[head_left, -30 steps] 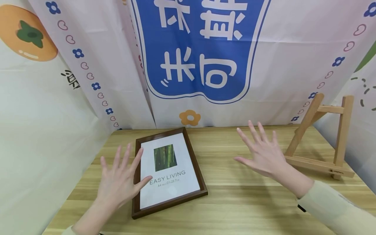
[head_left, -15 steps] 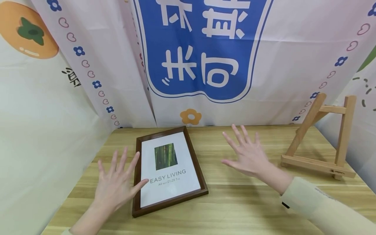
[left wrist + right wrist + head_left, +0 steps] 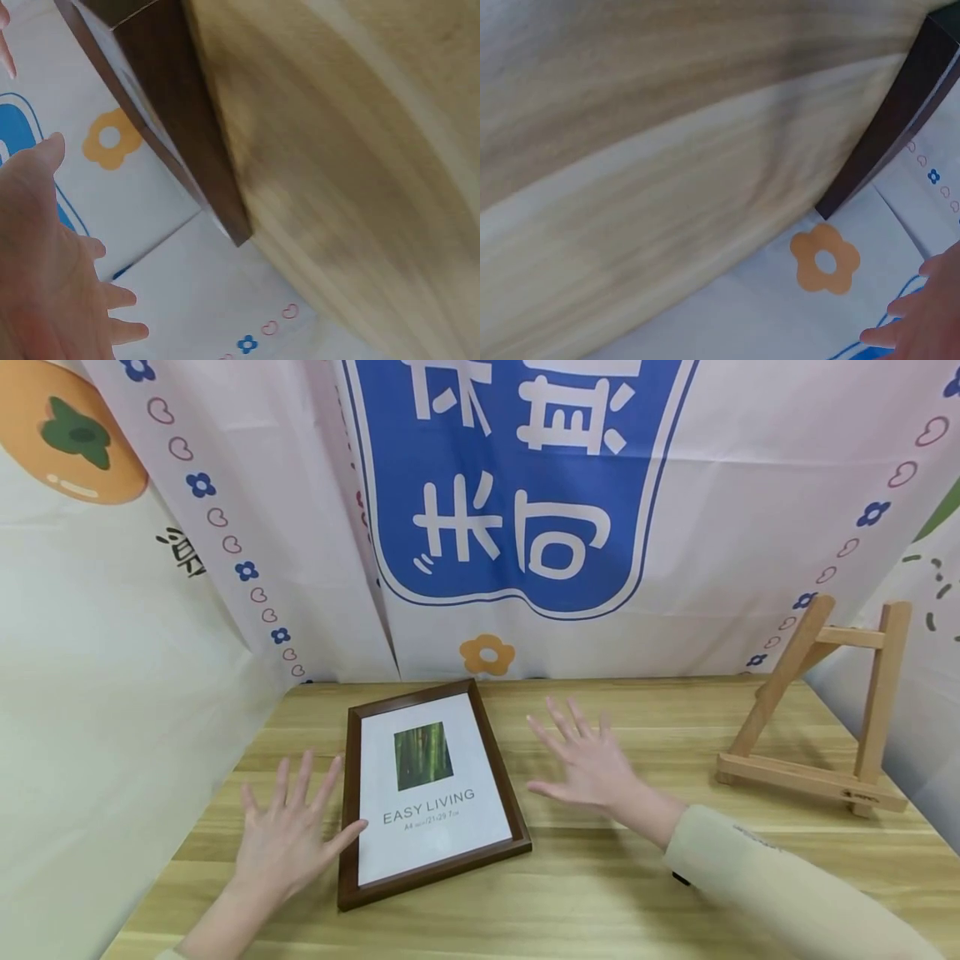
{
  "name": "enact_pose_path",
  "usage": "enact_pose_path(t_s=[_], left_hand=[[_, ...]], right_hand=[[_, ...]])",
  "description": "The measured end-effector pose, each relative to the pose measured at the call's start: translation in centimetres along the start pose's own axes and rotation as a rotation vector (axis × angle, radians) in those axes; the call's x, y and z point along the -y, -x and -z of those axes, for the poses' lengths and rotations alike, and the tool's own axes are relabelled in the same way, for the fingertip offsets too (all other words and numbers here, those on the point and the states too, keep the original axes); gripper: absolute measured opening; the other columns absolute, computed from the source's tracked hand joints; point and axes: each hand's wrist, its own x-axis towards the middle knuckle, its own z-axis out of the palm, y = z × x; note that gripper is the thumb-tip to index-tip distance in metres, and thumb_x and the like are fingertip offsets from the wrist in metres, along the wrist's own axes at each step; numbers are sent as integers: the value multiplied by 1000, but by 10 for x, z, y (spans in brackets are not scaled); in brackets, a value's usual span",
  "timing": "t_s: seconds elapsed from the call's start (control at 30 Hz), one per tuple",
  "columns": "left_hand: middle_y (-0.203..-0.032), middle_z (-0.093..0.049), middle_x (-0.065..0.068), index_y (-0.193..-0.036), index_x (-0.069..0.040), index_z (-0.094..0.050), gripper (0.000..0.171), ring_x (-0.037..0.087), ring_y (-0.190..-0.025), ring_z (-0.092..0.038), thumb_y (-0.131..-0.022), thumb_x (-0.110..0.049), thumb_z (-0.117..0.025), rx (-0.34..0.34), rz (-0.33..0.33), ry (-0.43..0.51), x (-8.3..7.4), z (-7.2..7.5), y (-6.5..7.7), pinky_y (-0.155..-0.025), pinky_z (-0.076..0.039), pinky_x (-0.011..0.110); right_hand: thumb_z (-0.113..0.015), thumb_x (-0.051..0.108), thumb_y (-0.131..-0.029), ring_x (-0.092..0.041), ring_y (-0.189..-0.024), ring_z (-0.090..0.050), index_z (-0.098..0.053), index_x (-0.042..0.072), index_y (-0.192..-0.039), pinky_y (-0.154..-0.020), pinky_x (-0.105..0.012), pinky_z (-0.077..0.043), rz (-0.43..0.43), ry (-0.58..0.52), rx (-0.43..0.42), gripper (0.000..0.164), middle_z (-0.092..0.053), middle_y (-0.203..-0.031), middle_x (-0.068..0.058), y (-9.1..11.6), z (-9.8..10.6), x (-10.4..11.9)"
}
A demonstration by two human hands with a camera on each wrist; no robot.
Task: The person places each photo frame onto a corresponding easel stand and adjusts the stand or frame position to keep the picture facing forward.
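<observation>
A picture frame (image 3: 483,865) with a dark brown border lies face up on the table, its white insert printed with a bamboo photo and "EASY LIVING". Beside its left edge is my left hand (image 3: 281,847), fingers spread and holding nothing; the thumb tip overlaps the border in the head view. My right hand (image 3: 588,768) hovers to the right of the picture frame, apart from it, fingers also spread. The left wrist view has the left hand (image 3: 45,262) near the brown side of the picture frame (image 3: 176,97). In the right wrist view the right hand (image 3: 926,315) shows at the lower right corner.
A wooden easel (image 3: 798,768) stands at the right side of the table (image 3: 600,902). White printed cloth (image 3: 720,568) hangs behind the table's far edge and along both sides.
My right hand has moved left, from near the easel toward the picture frame. The left hand has shifted slightly left and down. Picture frame and easel stay in place.
</observation>
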Motion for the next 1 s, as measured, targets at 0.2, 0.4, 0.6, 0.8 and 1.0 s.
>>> enact_pose_path(t_s=[0.2, 0.4, 0.6, 0.8, 1.0], left_hand=[[-156, -16, 25, -156, -14, -18, 96, 51, -139, -15, -86, -73, -47, 77, 32, 37, 6, -8, 4, -99, 3, 77], [-156, -15, 25, -157, -12, -11, 95, 54, -137, -17, -90, -69, -47, 139, 34, 122, 17, -22, 3, -97, 1, 80], [-155, -20, 26, -157, -11, -11, 95, 49, -137, -23, -90, -66, -50, 171, 12, 197, 30, -36, 1, -96, -8, 81], [-152, -27, 26, -155, -5, -15, 97, 50, -133, -31, -88, -61, -58, 164, 8, 308, 35, -43, -3, -95, -16, 80], [-149, -32, 30, -151, 3, -21, 100, 53, -128, -36, -87, -61, -61, 193, 32, 402, 35, -47, -9, -100, -29, 69]], right_hand=[[-45, 74, -86, -44, -141, -19, -31, 18, -154, -104, -70, -22, 41, -12, 24, 88, -17, -158, -13, -6, -16, 7], [-40, 74, -88, -44, -140, -21, -22, 17, -156, -105, -67, -24, 31, -95, 98, 91, -15, -159, -13, -11, -25, 10], [-40, 71, -91, -42, -142, -18, -19, 14, -156, -109, -65, -20, 18, -250, 186, 90, -16, -160, -12, -20, -30, 13], [-50, 63, -92, -40, -143, -18, -18, 13, -156, -110, -62, -19, -5, -418, 264, 88, -18, -160, -10, -28, -30, 15], [-62, 59, -87, -35, -142, -24, -21, 9, -155, -113, -52, -21, -52, -575, 305, 94, -24, -157, -14, -31, -31, 18]])
